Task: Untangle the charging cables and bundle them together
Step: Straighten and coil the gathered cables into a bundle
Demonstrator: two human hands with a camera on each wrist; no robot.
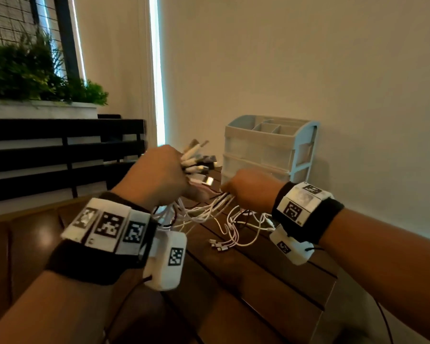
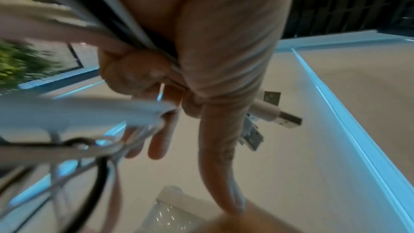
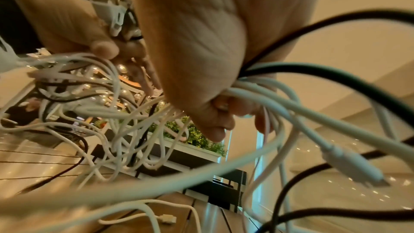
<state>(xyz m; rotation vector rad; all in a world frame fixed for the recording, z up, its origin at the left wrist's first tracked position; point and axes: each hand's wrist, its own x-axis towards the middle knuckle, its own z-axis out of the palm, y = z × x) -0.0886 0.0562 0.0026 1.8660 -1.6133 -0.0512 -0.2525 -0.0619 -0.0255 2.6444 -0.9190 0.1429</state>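
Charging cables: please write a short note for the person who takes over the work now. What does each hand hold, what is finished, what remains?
Left hand: its grip is closed round the gathered plug ends, which fan out toward the drawer organizer.
Right hand: grips the cords of the charging cables just below the left hand.
Loose ends trail on the wooden table, looped and crossing.
Done: the plugs at one end are collected.
Left: straighten the crossed cords, gather the loose ends, then bundle. No tie is visible.
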